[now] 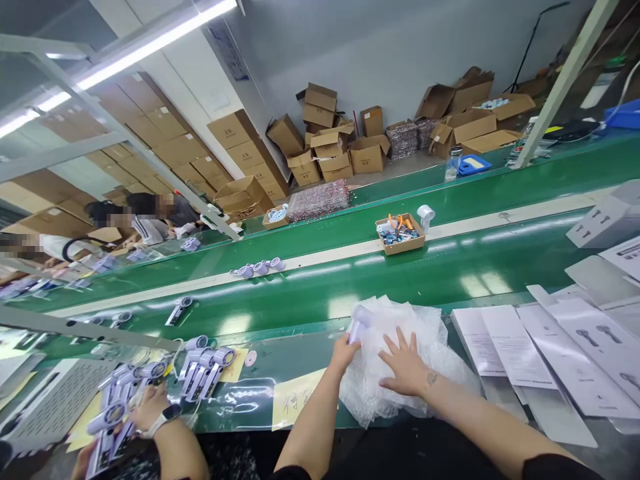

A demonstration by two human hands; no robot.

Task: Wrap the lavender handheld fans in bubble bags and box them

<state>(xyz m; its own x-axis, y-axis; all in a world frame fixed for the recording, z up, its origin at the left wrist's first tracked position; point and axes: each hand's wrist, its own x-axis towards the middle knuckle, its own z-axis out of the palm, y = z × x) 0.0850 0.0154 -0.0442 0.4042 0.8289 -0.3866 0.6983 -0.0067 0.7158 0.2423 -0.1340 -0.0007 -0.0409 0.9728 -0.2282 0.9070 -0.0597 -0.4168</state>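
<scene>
Bubble wrap [440,370] by the near bench [255,383] edge is kinda pinned by the right hand [404,367], fingers spread, probably for steadiness, lilac device [360,321] pinched in the left hand [344,353].

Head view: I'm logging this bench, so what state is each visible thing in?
Left hand: closed around lavender handheld device
Right hand: spread open on bubble wrap
Bubble wrap: loose, rumpled
Small tool carton: open, filled
Clear bottle: upright, lid on
Printed white packaging: lying overlapped
Back cartons: several open
Tube light: lit
</scene>
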